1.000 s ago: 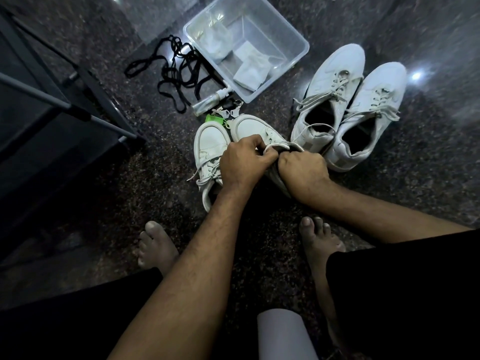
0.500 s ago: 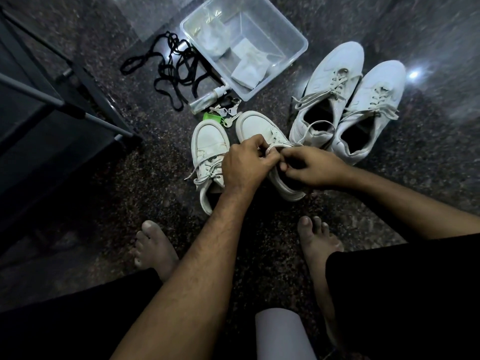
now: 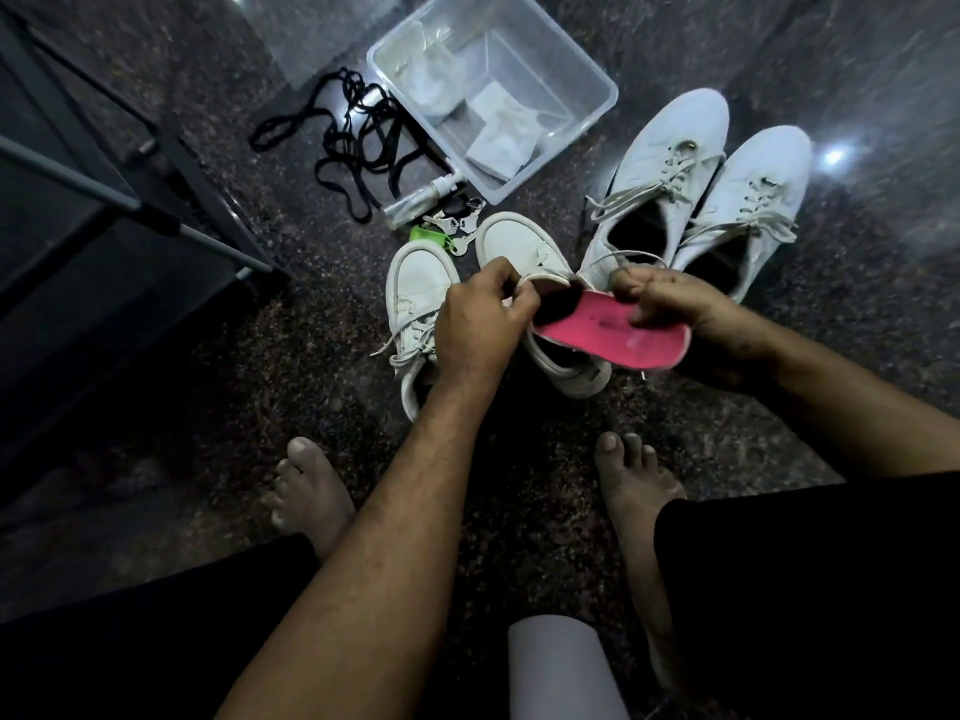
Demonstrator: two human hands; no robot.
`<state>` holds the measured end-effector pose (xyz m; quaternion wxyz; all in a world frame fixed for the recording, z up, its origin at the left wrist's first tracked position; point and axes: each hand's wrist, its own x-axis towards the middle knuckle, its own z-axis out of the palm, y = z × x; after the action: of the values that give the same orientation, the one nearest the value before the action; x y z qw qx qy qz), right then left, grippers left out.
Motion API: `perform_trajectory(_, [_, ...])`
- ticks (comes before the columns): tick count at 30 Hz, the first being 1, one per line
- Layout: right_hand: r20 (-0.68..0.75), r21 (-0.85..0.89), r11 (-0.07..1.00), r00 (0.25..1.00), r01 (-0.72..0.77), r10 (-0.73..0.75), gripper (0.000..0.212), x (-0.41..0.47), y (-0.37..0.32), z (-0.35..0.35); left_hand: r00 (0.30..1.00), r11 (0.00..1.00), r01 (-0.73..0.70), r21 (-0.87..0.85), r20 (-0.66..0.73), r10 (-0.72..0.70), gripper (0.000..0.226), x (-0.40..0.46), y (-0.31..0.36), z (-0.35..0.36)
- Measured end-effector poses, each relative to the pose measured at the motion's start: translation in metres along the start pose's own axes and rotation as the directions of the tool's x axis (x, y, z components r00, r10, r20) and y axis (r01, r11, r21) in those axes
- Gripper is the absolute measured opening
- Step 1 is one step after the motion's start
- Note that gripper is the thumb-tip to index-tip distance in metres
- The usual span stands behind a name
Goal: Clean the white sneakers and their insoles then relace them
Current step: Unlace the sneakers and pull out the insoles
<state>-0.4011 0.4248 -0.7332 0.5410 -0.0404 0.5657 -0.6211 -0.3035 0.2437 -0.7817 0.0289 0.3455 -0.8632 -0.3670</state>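
Two small white sneakers stand on the dark floor in front of me. The left one (image 3: 418,298) is laced and untouched. My left hand (image 3: 480,317) grips the tongue and edge of the right small sneaker (image 3: 519,241). My right hand (image 3: 667,304) pinches a pink insole (image 3: 608,335), most of which is out of that sneaker, its front end still at the opening. A larger pair of white laced sneakers, one (image 3: 665,168) beside the other (image 3: 748,205), lies to the right, untouched.
A clear plastic bin (image 3: 587,127) with white cloths stands at the back. Black laces (image 3: 358,142), a small spray bottle (image 3: 421,197) and keys with a green tag (image 3: 441,231) lie beside it. A dark rack (image 3: 130,200) is on the left. My bare feet rest below.
My right hand reached into the small sneaker and has drawn the pink insole out to the right. My left hand has stayed holding the sneaker.
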Motion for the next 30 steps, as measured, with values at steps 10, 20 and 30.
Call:
perform_trajectory(10, [-0.1, -0.072, 0.974, 0.97, 0.213, -0.22, 0.017, -0.059, -0.049, -0.008, 0.992, 1.0, 0.014, -0.017, 0.129, -0.012, 0.032, -0.015, -0.001, 0.004])
perform_trajectory(20, [-0.148, -0.45, 0.806, 0.858, 0.384, -0.491, 0.026, -0.086, -0.017, -0.029, 0.997, 0.998, -0.046, 0.045, -0.059, 0.049, 0.056, -0.047, -0.002, 0.003])
perform_trajectory(30, [-0.177, -0.903, 0.43, 0.926, -0.018, -0.334, 0.023, 0.032, 0.072, -0.01, 0.984, 0.955, 0.102, 0.277, -0.167, -0.057, 0.054, -0.049, -0.029, -0.02])
